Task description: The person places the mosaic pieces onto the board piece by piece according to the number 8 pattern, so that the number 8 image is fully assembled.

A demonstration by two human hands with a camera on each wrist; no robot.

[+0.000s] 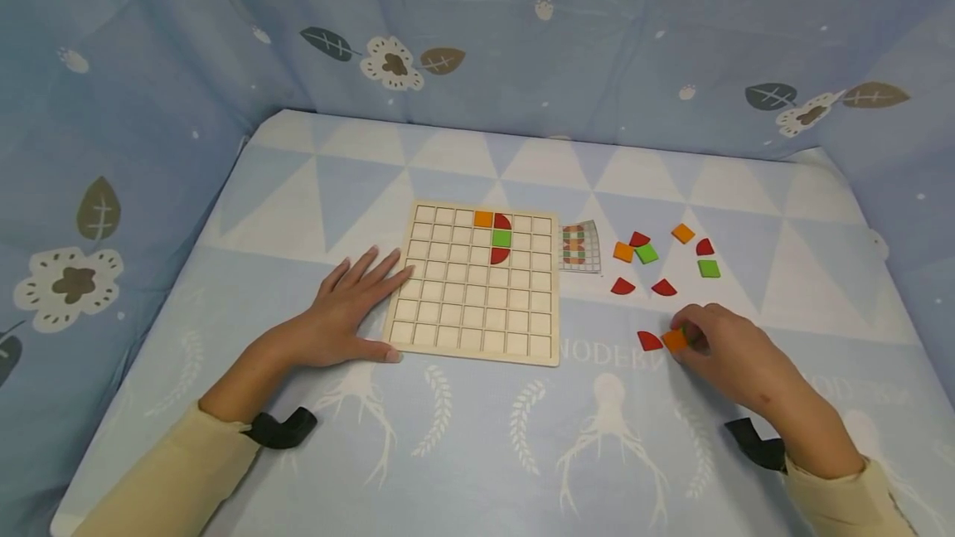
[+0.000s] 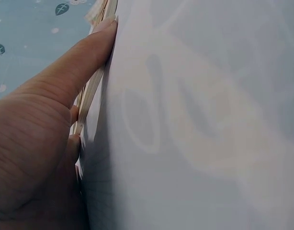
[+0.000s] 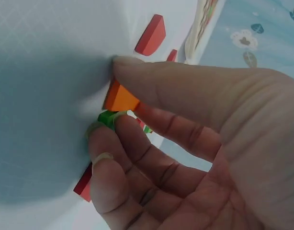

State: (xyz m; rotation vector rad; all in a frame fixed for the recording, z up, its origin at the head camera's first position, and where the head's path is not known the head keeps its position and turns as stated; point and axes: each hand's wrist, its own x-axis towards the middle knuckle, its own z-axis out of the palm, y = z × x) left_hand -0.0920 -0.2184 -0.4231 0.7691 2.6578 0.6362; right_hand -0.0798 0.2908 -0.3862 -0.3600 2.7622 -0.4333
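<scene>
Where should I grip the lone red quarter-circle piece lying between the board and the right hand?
Pinch the red quarter-circle piece across its straight edge and curved edge, probably coming from above. It lies flat on the cloth, with the orange square close on its right.

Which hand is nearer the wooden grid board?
Left. The left hand lies flat against the wooden grid board at its left edge; the right hand is off to its right, pinching an orange tile.

You've got soft, even overhead light, faint shadows under both hands; wrist views blur up close.
</scene>
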